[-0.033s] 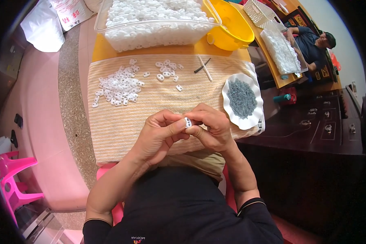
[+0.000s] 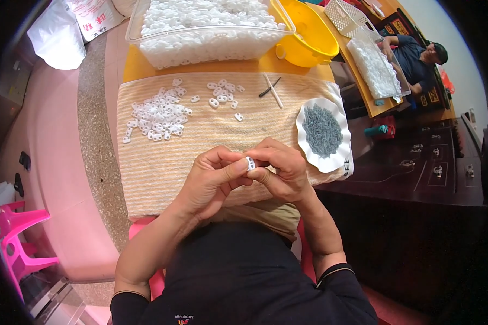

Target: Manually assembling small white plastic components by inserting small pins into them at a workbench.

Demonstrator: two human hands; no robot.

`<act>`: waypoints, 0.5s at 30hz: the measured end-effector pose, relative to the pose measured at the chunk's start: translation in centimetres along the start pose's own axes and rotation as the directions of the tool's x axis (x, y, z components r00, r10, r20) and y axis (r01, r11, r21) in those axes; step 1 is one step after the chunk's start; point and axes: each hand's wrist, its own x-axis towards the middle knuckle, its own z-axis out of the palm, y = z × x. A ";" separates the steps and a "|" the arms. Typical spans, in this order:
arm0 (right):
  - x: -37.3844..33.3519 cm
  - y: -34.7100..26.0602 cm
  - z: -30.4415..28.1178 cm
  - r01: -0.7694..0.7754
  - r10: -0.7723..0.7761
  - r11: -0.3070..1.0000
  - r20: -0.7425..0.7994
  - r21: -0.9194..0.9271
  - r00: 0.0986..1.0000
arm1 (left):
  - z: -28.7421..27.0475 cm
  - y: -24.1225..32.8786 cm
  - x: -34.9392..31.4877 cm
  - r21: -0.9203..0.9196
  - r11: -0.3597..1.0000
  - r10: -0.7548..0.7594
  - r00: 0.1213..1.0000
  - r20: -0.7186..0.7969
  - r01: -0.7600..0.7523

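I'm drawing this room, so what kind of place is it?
Probably a small workroom, with a bin of white pieces, a plate of grey bits, and another person at a second table.

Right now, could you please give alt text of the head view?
A left hand and right hand pinch a small white piece over a striped cloth. Loose white pieces lie ahead, with grey bits in a plate at right.

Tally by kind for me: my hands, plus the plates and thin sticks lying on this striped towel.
Hands: 2 (left hand, right hand, both on a small white piece)
Thin sticks: 2 (white stick, black stick, crossed)
Plates: 1 (white wavy-rimmed plate)
Total: 5
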 end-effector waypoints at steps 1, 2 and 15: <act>0.0 -0.1 0.0 0.000 0.000 1.000 -0.001 0.001 1.000 | 0.0 0.0 0.0 0.001 1.000 0.000 1.000 -0.001 0.000; 0.0 -0.1 0.0 0.007 -0.007 1.000 0.001 -0.003 1.000 | 0.0 0.0 0.0 0.002 1.000 0.002 1.000 0.006 -0.002; -0.2 -0.1 0.3 -0.033 0.033 0.999 -0.007 -0.011 0.999 | -0.7 0.0 0.5 0.051 0.999 -0.003 0.998 0.060 0.000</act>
